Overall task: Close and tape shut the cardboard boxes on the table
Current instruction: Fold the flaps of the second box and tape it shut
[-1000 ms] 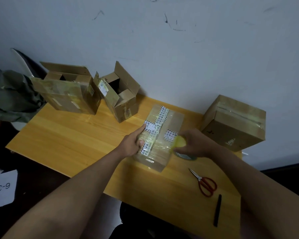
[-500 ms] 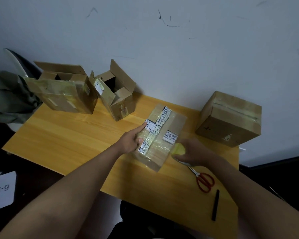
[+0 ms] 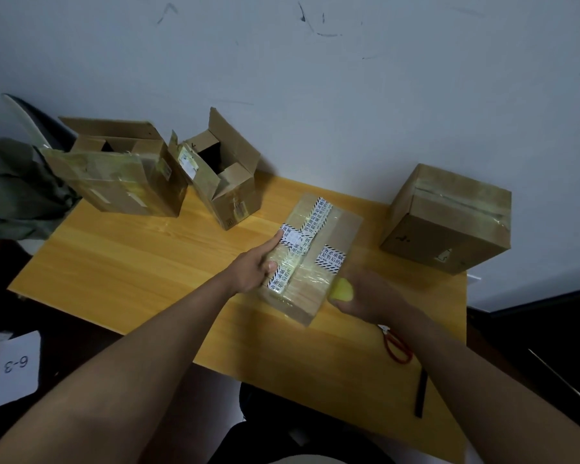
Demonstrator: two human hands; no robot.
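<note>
Wooden table (image 3: 121, 272) against grey wall | middle box (image 3: 315, 259) flat at centre, flaps down | left hand (image 3: 257, 267) presses its top, fingers straight | right hand (image 3: 365, 296) clamped on tape roll (image 3: 342, 290) at near-right edge | advice: keep tape taut; smooth along seam; 2 boxes at back-left remain open

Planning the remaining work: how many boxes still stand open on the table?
2. Both at the far left by the wall: the wide box at the corner, and the narrow box right beside it. None seems hidden.

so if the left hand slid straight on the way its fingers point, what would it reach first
Probably the wall. The left hand lies along the taped box, fingers pointing up its side; beyond is bare table. Depth is uncertain.
</note>
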